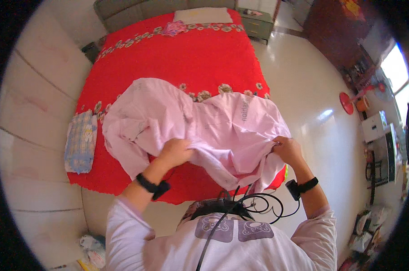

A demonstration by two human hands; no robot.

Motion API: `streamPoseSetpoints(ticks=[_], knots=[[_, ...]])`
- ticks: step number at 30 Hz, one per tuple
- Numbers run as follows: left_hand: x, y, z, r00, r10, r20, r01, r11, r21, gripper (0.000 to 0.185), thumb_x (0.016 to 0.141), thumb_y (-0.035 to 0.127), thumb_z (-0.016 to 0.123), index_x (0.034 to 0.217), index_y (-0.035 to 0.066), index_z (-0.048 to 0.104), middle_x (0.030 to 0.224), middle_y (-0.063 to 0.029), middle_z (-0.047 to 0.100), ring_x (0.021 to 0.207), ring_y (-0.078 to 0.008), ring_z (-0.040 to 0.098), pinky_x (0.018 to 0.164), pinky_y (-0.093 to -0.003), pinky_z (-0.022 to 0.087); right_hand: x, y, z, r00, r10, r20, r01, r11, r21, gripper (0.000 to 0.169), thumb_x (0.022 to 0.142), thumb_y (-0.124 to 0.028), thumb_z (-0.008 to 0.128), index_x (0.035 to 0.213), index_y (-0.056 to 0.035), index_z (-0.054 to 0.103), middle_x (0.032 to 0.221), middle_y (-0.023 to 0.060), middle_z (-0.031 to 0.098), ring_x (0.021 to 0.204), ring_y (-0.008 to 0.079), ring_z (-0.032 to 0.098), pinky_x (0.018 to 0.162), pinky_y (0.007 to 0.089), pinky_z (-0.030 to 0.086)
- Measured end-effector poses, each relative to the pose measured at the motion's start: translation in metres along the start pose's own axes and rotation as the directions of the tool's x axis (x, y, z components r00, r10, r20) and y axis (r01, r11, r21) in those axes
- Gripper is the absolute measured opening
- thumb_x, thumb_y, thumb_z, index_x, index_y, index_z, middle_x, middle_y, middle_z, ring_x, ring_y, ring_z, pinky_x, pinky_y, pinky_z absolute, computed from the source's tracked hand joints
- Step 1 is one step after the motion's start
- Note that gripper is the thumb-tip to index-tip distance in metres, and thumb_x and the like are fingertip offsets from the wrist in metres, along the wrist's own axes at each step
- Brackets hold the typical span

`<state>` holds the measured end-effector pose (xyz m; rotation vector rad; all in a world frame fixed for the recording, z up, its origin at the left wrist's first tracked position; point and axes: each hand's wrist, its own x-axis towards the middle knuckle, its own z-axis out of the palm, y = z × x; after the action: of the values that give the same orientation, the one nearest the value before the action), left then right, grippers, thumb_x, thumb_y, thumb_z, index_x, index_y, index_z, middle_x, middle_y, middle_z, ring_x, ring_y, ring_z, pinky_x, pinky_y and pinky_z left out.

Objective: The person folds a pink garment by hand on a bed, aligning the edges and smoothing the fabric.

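Observation:
A large pink cloth [204, 122] with some printed grey lettering lies bunched over the near half of a bed with a red cover [177, 57]. My left hand [176, 151] grips its near edge left of the middle. Farther right, my right hand [288, 149] pinches the same edge at the cloth's right side. Between my hands the edge sags in folds toward me. The cloth's far side billows up in two rounded humps. Whether it is a bed sheet or a cover, I cannot tell.
A folded blue plaid cloth [81, 142] lies at the bed's left edge. At the far end are a pale pillow [203, 15] and a crumpled pink cloth [174, 28]. A green nightstand [257, 25] stands beyond. Black cables [268, 205] loop before my waist.

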<state>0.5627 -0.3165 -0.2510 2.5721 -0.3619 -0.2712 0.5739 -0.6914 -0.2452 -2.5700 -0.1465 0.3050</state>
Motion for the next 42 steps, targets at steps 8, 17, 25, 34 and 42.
streamPoseSetpoints(ticks=[8,17,25,34,42], knots=[[0.045,0.086,0.040,0.976,0.212,-0.055,-0.213,0.977,-0.008,0.023,0.074,0.028,0.056,0.078,0.007,0.065,0.074,-0.0172,0.063,0.072,-0.0386,0.061,0.066,-0.0488,0.048,0.023,-0.063,0.074,0.930,-0.358,0.084,0.317,0.897,0.308,0.065,0.067,-0.016,0.073,0.125,-0.0080,0.042,0.071,0.0142,0.062,0.064,0.0280,0.062,0.056,0.0386,0.046],[0.011,0.023,0.045,0.922,0.378,0.088,-0.386,0.916,0.109,0.033,0.075,0.006,0.053,0.107,0.014,0.052,0.108,-0.0093,0.053,0.076,-0.0351,0.062,0.062,-0.0464,0.050,-0.021,-0.047,0.057,0.948,-0.312,-0.064,0.301,0.943,-0.141,0.020,0.068,-0.011,0.059,0.088,-0.0096,0.062,0.074,0.0161,0.062,0.068,0.0348,0.061,0.060,0.0437,0.048],[-0.040,-0.118,0.056,0.982,0.119,-0.150,-0.066,0.946,0.319,0.014,0.070,0.011,0.053,0.082,0.009,0.059,0.093,-0.0082,0.060,0.080,-0.0323,0.057,0.067,-0.0449,0.046,-0.073,0.024,0.009,0.977,-0.064,-0.203,0.041,0.993,-0.113,0.022,0.063,-0.004,0.061,0.085,-0.0079,0.063,0.071,0.0186,0.060,0.069,0.0376,0.060,0.059,0.0412,0.047],[-0.114,-0.124,0.059,0.984,-0.146,0.099,0.163,0.967,-0.196,0.015,0.080,0.017,0.053,0.088,0.005,0.057,0.085,-0.0156,0.063,0.088,-0.0360,0.058,0.076,-0.0403,0.047,-0.053,0.109,0.022,0.958,0.153,-0.241,-0.138,0.987,0.080,0.015,0.071,-0.008,0.057,0.084,-0.0035,0.062,0.072,0.0197,0.061,0.067,0.0342,0.062,0.058,0.0378,0.046],[-0.188,-0.130,-0.055,0.954,-0.202,-0.221,0.275,0.883,0.380,0.016,0.075,0.013,0.060,0.090,0.009,0.063,0.088,-0.0117,0.064,0.080,-0.0320,0.061,0.068,-0.0400,0.048,-0.044,0.089,0.020,0.966,0.173,-0.192,-0.142,0.976,0.165,0.018,0.069,-0.003,0.059,0.086,-0.0026,0.063,0.071,0.0184,0.062,0.066,0.0292,0.063,0.060,0.0349,0.047]])
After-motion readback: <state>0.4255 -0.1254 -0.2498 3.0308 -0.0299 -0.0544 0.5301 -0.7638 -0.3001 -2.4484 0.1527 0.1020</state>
